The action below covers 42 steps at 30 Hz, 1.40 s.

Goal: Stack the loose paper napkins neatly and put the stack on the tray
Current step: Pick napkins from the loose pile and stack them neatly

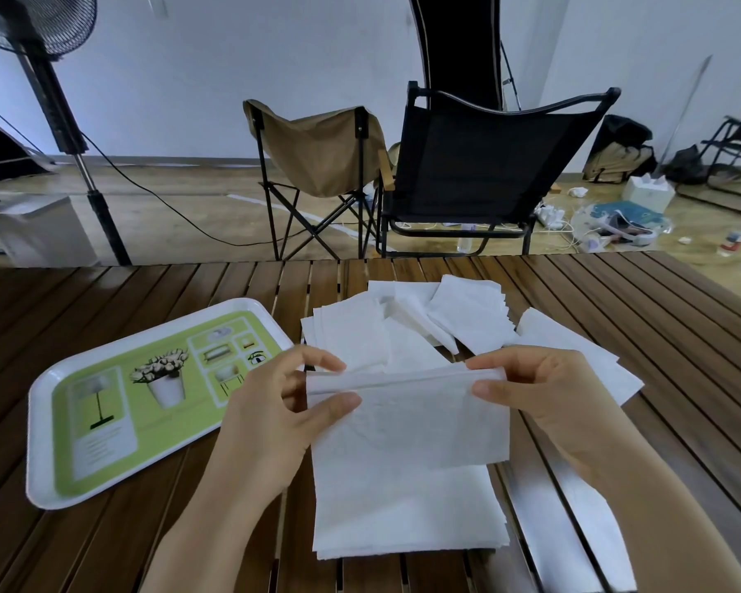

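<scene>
The left hand point(274, 404) is pinching one end of a white napkin point(411, 421) between thumb and forefinger, and the right hand point(544, 400) is pinching the other end the same way, so the sheet is hanging between them with its top edge folded over into a narrow band. Its long axis is running left to right across the view, and its lower part is draping down over a neat stack of napkins point(407, 511) lying on the bench point(103, 549) just in front of the person. Both forearms are reaching in from the bottom of the view, palms turned inward toward each other, the remaining fingers loosely curled behind the sheet.

Beyond the hands, loose napkins point(407, 327) are lying in an overlapping heap (some squared, some askew), with more spreading out to the right under the right hand. The tray point(43, 421), white-rimmed with a green printed face, is sitting to the left of the left hand, angled on the slatted wood, with no napkins on it.

Past the far edge of the bench, a tan folding chair point(317, 151) and a black folding chair point(480, 164) are standing side by side, a standing fan point(39, 23) is rising at the far left, and clutter is scattered over the floor point(189, 207) at the right.
</scene>
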Available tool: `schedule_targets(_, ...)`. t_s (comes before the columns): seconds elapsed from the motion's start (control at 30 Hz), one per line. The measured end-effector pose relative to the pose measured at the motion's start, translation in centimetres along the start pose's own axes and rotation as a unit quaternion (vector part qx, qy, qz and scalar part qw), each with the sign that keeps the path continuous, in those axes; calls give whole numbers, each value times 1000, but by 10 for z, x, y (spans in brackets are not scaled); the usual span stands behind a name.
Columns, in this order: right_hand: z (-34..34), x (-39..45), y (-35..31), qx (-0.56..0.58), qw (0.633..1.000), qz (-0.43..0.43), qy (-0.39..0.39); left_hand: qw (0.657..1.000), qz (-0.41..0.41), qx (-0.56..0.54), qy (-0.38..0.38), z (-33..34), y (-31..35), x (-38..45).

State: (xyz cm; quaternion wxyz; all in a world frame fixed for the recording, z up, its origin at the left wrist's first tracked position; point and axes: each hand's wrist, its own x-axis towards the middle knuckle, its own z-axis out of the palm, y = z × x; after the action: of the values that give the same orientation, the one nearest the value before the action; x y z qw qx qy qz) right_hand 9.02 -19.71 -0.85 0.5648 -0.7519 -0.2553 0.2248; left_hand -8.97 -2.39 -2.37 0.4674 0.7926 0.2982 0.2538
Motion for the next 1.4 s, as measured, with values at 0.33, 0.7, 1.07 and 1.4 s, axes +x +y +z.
schedule_targets(0.33,-5,3,3,-83,996,-40,13,993,48,94,56,1,1,2)
schedule_targets(0.7,5,7,34,-137,979,124,-85,970,-138,161,-116,17,-34,5)
schedule_targets(1.07,23,19,63,-310,947,76,-44,928,-211,248,-183,34,-44,15)
schedule_targets(1.4,36,28,81,-393,911,0,-122,947,-161,254,-118,29,-32,6)
